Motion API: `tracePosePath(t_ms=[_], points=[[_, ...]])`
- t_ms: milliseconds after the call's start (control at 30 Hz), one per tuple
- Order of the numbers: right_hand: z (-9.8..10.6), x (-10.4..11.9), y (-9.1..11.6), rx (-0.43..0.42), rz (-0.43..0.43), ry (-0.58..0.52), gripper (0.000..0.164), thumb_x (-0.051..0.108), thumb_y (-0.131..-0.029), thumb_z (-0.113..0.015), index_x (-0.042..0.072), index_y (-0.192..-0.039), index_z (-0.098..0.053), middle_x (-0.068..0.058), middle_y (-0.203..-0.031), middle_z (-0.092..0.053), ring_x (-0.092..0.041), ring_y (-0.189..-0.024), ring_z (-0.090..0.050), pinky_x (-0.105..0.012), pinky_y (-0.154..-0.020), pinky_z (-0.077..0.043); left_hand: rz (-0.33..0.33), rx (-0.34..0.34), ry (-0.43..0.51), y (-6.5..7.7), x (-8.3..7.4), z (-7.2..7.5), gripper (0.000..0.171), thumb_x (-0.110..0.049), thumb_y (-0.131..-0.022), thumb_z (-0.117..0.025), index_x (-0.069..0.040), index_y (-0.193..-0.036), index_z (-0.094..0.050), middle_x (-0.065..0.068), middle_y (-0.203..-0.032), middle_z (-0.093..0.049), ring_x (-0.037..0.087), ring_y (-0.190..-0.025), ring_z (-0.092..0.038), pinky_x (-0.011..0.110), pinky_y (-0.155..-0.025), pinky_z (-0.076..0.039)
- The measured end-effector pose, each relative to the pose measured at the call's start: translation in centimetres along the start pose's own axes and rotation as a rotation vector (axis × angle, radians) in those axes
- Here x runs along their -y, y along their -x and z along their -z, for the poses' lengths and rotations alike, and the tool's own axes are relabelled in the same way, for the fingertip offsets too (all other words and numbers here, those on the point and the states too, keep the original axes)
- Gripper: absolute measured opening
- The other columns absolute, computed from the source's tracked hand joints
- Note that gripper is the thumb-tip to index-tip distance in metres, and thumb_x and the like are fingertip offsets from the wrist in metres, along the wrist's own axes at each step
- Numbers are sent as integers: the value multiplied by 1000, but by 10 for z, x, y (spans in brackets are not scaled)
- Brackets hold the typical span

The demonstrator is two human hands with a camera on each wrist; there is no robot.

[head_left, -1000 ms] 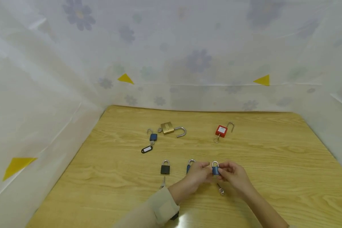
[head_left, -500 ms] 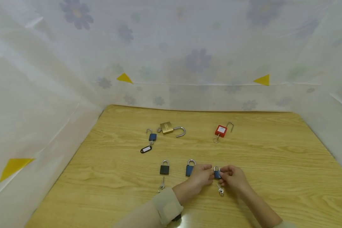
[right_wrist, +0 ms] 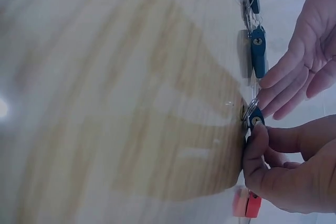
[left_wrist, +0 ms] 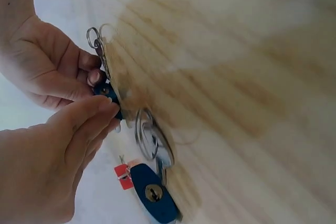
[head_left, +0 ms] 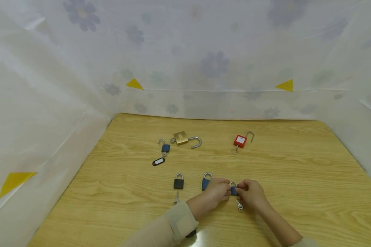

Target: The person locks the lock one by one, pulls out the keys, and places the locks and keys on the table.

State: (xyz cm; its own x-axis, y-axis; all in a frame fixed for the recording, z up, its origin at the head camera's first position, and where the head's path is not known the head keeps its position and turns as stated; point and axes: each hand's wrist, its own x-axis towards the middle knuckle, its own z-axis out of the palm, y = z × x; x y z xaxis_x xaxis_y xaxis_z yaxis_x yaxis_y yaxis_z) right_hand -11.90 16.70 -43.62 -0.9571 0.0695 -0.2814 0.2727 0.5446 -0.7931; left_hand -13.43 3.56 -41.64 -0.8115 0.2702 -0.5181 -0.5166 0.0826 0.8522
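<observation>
right hand: blue padlock pinched; left hand: relaxed; three padlocks toward far edge are opened, nearer ones seemingly not.

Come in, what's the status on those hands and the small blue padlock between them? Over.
Right hand pinches small blue padlock. Left hand close at its other side, not gripping. Keys lie just nearside; nothing visibly blocking.

Through the left wrist view I watch the right hand hold a small blue padlock, left hand overlapping it, larger blue padlock nearby.
</observation>
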Motion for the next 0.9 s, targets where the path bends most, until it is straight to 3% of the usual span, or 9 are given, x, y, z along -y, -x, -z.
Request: tracePosePath(t_ms=[100,167,300,433,533,567,733,833,900], points=[[3,1,1,-20,31,96,9,3,-82,-61,-6,-84,-60,-9,-74,-61,-12,-63,-54,-20,-52,-45,0,14,-64,0,-3,0,35,3,-86,-47,11,-119,-51,19,-110,-60,27,-97,-61,40,-86,-51],[7,1,-1,-38,62,161,10,6,-82,-63,-4,-82,-61,-7,-74,-61,-12,-66,-53,-20,-53,-42,10,23,-94,-1,-6,1,20,2,-84,-47,10,-98,-59,9,-88,-62,17,-78,-60,31,-71,-54],[23,2,-8,-22,98,132,23,14,-87,-57,-6,-98,-59,-13,-85,-63,-15,-72,-56,-23,-57,-47,-37,39,-167,-1,-24,4,23,-4,-86,-47,3,-103,-60,2,-81,-59,10,-65,-47,19,-55,-42],[51,5,-24,31,83,-100,48,28,-96,-43,-8,-128,-40,-27,-120,-50,-29,-98,-57,-27,-77,-52,-165,-17,-217,-9,-55,3,35,-12,-92,-46,-2,-125,-50,12,-123,-56,19,-97,-57,28,-77,-51],[71,9,-39,69,55,-305,62,38,-97,-33,-5,-140,-18,-26,-142,-27,-29,-118,-43,-23,-90,-47,-252,-99,-188,-27,-76,-3,32,-11,-92,-44,-4,-122,-54,11,-125,-56,16,-98,-56,25,-78,-49],[77,11,-45,78,47,-369,65,40,-97,-31,-4,-142,-12,-24,-145,-21,-24,-119,-42,-20,-92,-45,-270,-126,-166,-36,-82,-6,32,-10,-92,-44,-5,-121,-55,10,-125,-56,13,-86,-56,22,-69,-48],[89,22,-69,63,-46,-780,46,30,-96,-35,8,-135,-25,-6,-120,-39,1,-92,-46,-10,-84,-43,-367,-270,-160,-78,-96,-14,31,-9,-91,-42,-6,-118,-59,7,-124,-58,9,-72,-49,17,-53,-36],[84,27,-85,20,-144,-936,33,22,-97,-32,12,-128,-32,4,-105,-37,0,-89,-45,-10,-86,-42,-386,-334,-196,-96,-96,-13,32,-8,-91,-41,-5,-118,-58,9,-124,-58,17,-86,-56,23,-62,-45],[79,23,-101,-12,-197,-956,40,22,-97,-31,10,-135,-27,4,-104,-37,-3,-91,-42,-11,-87,-42,-405,-354,-220,-105,-94,-11,32,-6,-91,-41,-3,-119,-58,11,-123,-58,23,-96,-58,29,-72,-50]])
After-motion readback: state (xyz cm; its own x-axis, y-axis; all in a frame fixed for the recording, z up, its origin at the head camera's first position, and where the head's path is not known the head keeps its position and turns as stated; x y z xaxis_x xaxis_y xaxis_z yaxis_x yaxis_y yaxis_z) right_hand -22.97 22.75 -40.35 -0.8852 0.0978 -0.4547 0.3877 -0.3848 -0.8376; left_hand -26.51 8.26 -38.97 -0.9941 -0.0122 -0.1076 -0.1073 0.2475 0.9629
